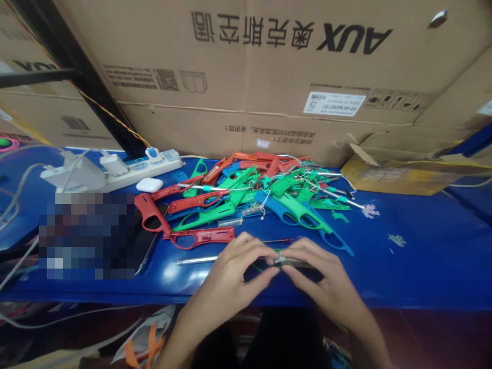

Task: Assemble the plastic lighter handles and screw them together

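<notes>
Printed cardboard carton [246, 72], top of frame. Glossy blue worktop [384, 266] below. Tangled red, green, blue plastic casings [294, 206] crowd centre. White power strip [134, 174], left. Lower centre: left hand [236, 266], right hand [325, 269], fingers [265, 253] nearly closed, pinching small part [279, 260] between, partly hidden.

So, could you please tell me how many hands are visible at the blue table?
2: the left hand and the right hand, facing each other near the front edge of the blue table, fingertips around a small pale part. No others show.
</notes>
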A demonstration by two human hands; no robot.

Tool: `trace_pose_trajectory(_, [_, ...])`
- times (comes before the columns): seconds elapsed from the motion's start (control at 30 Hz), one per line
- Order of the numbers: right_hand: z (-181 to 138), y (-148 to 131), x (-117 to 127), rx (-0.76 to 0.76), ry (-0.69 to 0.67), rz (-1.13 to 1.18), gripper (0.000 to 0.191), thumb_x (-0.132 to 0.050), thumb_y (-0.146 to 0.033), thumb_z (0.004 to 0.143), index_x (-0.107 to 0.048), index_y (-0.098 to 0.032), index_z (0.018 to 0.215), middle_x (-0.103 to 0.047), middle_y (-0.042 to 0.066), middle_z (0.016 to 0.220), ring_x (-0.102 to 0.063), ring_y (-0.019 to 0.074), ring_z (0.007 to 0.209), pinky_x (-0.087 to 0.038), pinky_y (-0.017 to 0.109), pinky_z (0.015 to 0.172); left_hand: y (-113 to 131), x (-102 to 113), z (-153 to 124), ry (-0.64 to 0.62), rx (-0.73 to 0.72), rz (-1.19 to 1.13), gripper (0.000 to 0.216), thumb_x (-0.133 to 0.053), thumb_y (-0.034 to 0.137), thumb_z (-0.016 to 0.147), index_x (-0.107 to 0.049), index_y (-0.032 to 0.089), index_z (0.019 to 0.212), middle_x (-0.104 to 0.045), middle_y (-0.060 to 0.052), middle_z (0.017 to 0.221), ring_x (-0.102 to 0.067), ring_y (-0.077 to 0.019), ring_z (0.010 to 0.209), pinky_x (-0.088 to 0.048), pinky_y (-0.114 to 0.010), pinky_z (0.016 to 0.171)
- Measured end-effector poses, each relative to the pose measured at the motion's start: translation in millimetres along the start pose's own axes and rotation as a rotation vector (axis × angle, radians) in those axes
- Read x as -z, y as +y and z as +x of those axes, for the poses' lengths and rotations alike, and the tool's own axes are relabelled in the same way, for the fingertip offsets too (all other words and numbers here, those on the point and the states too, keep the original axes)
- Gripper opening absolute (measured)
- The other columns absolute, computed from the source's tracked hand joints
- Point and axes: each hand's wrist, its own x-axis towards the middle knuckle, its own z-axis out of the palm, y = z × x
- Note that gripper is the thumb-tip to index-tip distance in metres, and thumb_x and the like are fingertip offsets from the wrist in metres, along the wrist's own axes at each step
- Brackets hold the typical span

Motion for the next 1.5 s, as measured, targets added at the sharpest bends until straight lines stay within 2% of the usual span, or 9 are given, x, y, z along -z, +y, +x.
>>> trace_pose_trajectory(0.4, [0, 2, -3, 0.019, 0.004, -0.105, 0.016, -0.065, -0.021, 0.098, -0.075, -0.025, 0.11, -0.071, 0.003, 0.096, -0.066, 0.0183, 0.09, -0.054, 0.032, 0.081, -4, 1, 2, 0.008, -0.007, 0.017, 0.008, -0.063, 0.023, 0.101, -0.07, 0.022, 0.099, -0.072, 0.0, 0.093, -0.059, -0.0172, 0.09, -0.045, -0.032, 0.082])
trace_pose_trajectory(0.57, [-1, 3, -4, 0.036, 0.021, -0.118, 0.017, -0.065, -0.024, 0.099, -0.073, -0.027, 0.113, -0.072, 0.003, 0.097, -0.067, 0.0181, 0.091, -0.054, 0.031, 0.081, -5, -1, 2, 0.024, -0.005, 0.021, 0.006, -0.065, 0.023, 0.1, -0.07, 0.022, 0.099, -0.072, 0.0, 0.093, -0.061, -0.0172, 0.092, -0.047, -0.032, 0.084])
trace_pose_trajectory(0.63, [-1, 5, -4, 0.034, 0.059, -0.141, 0.017, -0.067, -0.026, 0.098, -0.072, -0.027, 0.115, -0.073, 0.003, 0.1, -0.068, 0.0187, 0.093, -0.055, 0.032, 0.083, -6, -2, 2, 0.036, -0.002, 0.035, 0.008, -0.067, 0.024, 0.099, -0.07, 0.024, 0.106, -0.072, -0.001, 0.098, -0.061, -0.0182, 0.096, -0.048, -0.033, 0.087])
trace_pose_trajectory(0.77, [0, 9, -4, 0.029, 0.152, -0.219, 0.012, -0.067, -0.029, 0.098, -0.07, -0.025, 0.108, -0.075, 0.005, 0.102, -0.07, 0.0216, 0.095, -0.055, 0.036, 0.086, -8, -2, 1, 0.109, -0.008, 0.119, 0.025, -0.072, 0.027, 0.095, -0.065, 0.025, 0.119, -0.072, -0.005, 0.112, -0.061, -0.0226, 0.109, -0.049, -0.039, 0.096])
trace_pose_trajectory(0.93, [-1, 13, -5, 0.024, 0.168, -0.277, 0.014, -0.064, -0.028, 0.1, -0.07, -0.025, 0.113, -0.075, 0.006, 0.107, -0.069, 0.0231, 0.101, -0.054, 0.038, 0.089, -7, 2, -8, 0.205, -0.049, 0.287, 0.018, -0.071, 0.026, 0.096, -0.066, 0.024, 0.113, -0.073, -0.005, 0.112, -0.062, -0.0241, 0.108, -0.048, -0.042, 0.096])
trace_pose_trajectory(1.13, [-2, 15, -4, -0.038, 0.151, -0.283, 0.017, -0.061, -0.028, 0.101, -0.071, -0.024, 0.114, -0.072, 0.008, 0.112, -0.069, 0.0226, 0.102, -0.056, 0.037, 0.089, -6, 1, -19, 0.098, -0.006, 0.413, 0.037, -0.071, 0.039, 0.094, -0.063, 0.023, 0.126, -0.071, -0.008, 0.12, -0.062, -0.0281, 0.114, -0.049, -0.047, 0.1])
trace_pose_trajectory(1.23, [-2, 15, 2, -0.031, 0.109, -0.314, 0.016, -0.061, -0.028, 0.101, -0.071, -0.025, 0.113, -0.073, 0.007, 0.111, -0.069, 0.0225, 0.102, -0.055, 0.038, 0.089, -6, -1, -19, 0.049, -0.015, 0.445, 0.027, -0.067, 0.034, 0.097, -0.065, 0.022, 0.122, -0.071, -0.007, 0.119, -0.063, -0.0273, 0.111, -0.05, -0.047, 0.099])
trace_pose_trajectory(1.4, [-4, 18, 10, -0.031, 0.068, -0.35, 0.014, -0.062, -0.029, 0.101, -0.072, -0.027, 0.11, -0.074, 0.004, 0.109, -0.07, 0.0229, 0.103, -0.053, 0.04, 0.093, -7, -3, -18, 0.048, -0.021, 0.492, 0.024, -0.065, 0.032, 0.099, -0.066, 0.023, 0.121, -0.07, -0.007, 0.12, -0.063, -0.028, 0.11, -0.049, -0.05, 0.099])
trace_pose_trajectory(1.5, [-4, 19, 10, -0.006, 0.083, -0.335, 0.013, -0.063, -0.029, 0.1, -0.073, -0.027, 0.109, -0.075, 0.004, 0.108, -0.07, 0.0233, 0.103, -0.053, 0.041, 0.093, -7, -4, -19, 0.062, -0.018, 0.524, 0.031, -0.064, 0.033, 0.099, -0.063, 0.024, 0.13, -0.069, -0.008, 0.124, -0.062, -0.0294, 0.112, -0.048, -0.053, 0.102])
